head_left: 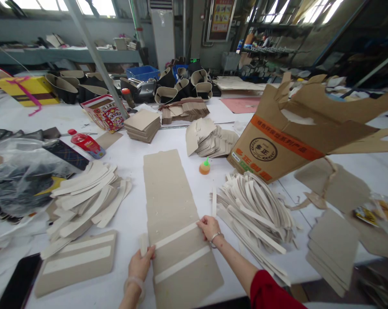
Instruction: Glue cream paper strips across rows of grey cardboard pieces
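Observation:
A row of overlapping grey-beige cardboard pieces (170, 193) runs away from me down the middle of the table. Two pale strips lie across the nearest part. My right hand (209, 229) pinches the right end of the farther pale strip (177, 237) at the board's right edge. At the left edge, my left hand (140, 262) has its fingers closed by that strip's other end, with another short pale strip (143, 243) standing up at its fingers. To the left lies a board with two pale strips (78, 259).
Loose pale strips form piles at left (84, 197) and right (258, 210). Beyond are a small glue bottle (204, 166), stacked cards (143, 124), a red bottle (86, 143) and a large carton (277, 137). A black phone (18, 281) lies lower left.

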Demonstrator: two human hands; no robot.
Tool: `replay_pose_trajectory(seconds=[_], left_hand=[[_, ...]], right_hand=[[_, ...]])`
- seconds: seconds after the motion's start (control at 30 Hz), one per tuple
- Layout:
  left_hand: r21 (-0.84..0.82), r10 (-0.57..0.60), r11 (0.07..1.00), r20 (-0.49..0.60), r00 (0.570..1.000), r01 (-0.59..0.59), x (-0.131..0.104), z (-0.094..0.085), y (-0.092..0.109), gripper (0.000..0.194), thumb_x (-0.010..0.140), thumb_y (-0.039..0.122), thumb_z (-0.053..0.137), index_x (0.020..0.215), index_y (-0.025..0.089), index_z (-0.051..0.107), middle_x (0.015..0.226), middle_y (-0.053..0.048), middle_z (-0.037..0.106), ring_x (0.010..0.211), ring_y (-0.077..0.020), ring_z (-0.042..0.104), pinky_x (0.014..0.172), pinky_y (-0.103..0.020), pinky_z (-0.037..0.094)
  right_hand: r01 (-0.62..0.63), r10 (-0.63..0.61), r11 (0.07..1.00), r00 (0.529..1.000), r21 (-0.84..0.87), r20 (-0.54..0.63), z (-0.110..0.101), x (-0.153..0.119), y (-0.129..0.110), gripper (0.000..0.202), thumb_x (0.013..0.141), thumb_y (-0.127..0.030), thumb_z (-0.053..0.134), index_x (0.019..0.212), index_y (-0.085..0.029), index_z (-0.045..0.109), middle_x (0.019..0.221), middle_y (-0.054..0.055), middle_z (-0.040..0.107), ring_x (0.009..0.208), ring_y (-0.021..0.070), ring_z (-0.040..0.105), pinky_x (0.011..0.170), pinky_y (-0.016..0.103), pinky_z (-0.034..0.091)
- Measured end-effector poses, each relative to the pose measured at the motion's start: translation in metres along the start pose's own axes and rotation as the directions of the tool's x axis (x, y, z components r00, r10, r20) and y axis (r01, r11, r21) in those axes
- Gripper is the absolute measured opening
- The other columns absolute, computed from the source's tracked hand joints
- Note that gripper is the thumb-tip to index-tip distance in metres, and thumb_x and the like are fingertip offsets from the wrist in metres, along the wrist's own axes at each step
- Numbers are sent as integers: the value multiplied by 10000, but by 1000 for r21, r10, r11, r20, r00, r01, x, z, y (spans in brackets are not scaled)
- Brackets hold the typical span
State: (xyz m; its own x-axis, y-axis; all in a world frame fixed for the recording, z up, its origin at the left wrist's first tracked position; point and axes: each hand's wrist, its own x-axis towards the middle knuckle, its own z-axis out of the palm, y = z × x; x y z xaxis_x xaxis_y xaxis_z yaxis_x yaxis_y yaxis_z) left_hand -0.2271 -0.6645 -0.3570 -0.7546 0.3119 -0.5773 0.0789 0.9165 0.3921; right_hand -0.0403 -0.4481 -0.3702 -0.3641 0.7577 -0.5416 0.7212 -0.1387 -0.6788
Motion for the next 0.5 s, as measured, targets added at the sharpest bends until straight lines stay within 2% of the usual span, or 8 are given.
replay_pose_trajectory(seconds=[0.13,0.4,0.5], left_hand=[[-21,31,999,61,998,-30,0,-1,-1,329,786,457,415,656,199,574,566,-17,608,624,-217,614,576,-289,431],[-22,32,999,48,998,-31,0,0,1,304,791,438,436,663,197,570,600,-23,627,699,-215,623,660,-288,427],[-20,19,1000,46,999,-18,0,0,3,285,789,436,450,700,194,571,608,-24,631,709,-219,631,670,-291,431]], right_hand=[[-3,3,1000,1000,-28,-11,1,-2,-1,165,745,-293,543,620,-192,507,450,-74,514,311,76,483,305,168,278],[27,-30,996,999,-85,-29,-1,-3,-5,200,749,-308,554,596,-189,504,482,-67,538,333,60,479,362,165,323],[4,-7,995,999,-99,-33,1,-1,-4,202,742,-311,557,593,-193,487,460,-69,522,322,67,475,351,169,318]])
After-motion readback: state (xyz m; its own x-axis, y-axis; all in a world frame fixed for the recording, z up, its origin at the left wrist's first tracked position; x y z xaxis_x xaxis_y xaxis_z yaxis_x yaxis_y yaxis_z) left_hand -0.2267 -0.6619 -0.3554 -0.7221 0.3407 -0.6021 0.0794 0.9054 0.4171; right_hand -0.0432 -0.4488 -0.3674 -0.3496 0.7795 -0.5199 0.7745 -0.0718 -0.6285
